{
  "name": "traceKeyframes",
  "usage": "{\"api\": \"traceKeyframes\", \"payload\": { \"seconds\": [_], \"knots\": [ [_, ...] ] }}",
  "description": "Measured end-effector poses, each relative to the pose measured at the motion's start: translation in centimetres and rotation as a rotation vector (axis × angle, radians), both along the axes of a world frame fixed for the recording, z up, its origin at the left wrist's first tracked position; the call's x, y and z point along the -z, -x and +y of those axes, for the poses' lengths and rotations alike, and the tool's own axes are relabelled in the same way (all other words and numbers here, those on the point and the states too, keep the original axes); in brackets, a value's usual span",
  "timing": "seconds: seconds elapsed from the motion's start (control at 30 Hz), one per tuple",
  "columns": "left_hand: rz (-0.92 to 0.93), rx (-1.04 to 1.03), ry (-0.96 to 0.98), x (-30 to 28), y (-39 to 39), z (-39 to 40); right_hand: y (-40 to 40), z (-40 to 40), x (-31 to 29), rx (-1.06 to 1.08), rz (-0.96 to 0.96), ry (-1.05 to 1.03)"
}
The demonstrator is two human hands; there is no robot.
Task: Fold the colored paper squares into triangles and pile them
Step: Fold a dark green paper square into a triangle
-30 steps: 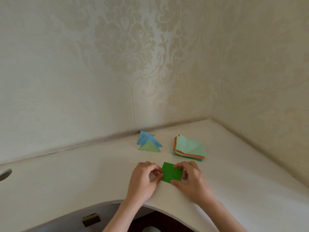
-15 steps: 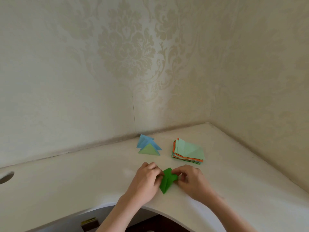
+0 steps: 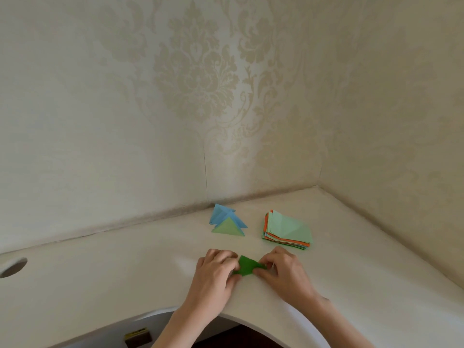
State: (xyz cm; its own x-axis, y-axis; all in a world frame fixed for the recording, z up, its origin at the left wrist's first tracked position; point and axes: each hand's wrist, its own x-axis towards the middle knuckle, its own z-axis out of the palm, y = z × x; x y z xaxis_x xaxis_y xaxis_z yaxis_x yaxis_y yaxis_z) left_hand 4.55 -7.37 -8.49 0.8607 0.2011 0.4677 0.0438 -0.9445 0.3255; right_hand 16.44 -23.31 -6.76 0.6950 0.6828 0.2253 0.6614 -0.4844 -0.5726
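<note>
A dark green paper (image 3: 247, 266), folded over into a rough triangle, lies on the white desk (image 3: 125, 277) between my hands. My left hand (image 3: 216, 275) pinches its left edge with curled fingers. At the right corner, my right hand (image 3: 283, 272) pinches the paper between thumb and fingertips. Behind them lies a small pile of folded triangles (image 3: 227, 223), blue ones under a light green one. To its right sits a stack of unfolded squares (image 3: 287, 231), light green on top with orange edges showing.
Patterned walls meet in a corner just behind the desk. A round cable hole (image 3: 12, 267) opens at the far left. The desk's front edge curves inward below my wrists, with a small dark object (image 3: 138, 337) underneath.
The green square lay flat a second ago; both hands have folded it over and now hold it down as a triangle. The view has shifted slightly.
</note>
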Motion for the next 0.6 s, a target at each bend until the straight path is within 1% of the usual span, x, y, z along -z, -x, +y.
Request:
{"api": "traceKeyframes", "payload": {
  "seconds": [0.13,0.3,0.43,0.53,0.6],
  "knots": [
    [-0.041,-0.146,0.081,0.4,-0.1,0.4,0.1,0.3,0.2,0.062,0.008,0.025],
    [-0.026,-0.278,0.14,0.3,-0.5,-1.3,0.6,1.1,0.1,0.154,0.0,0.093],
    [-0.028,-0.373,0.123,0.2,-1.0,-2.1,1.0,1.7,-0.2,0.211,-0.036,0.187],
    [-0.019,-0.415,0.089,0.2,-1.4,-2.2,1.0,1.7,-0.1,0.222,-0.033,0.203],
    [0.014,-0.421,0.102,0.0,-1.4,-2.2,1.0,1.7,-0.1,0.231,-0.028,0.203]
  ]
}}
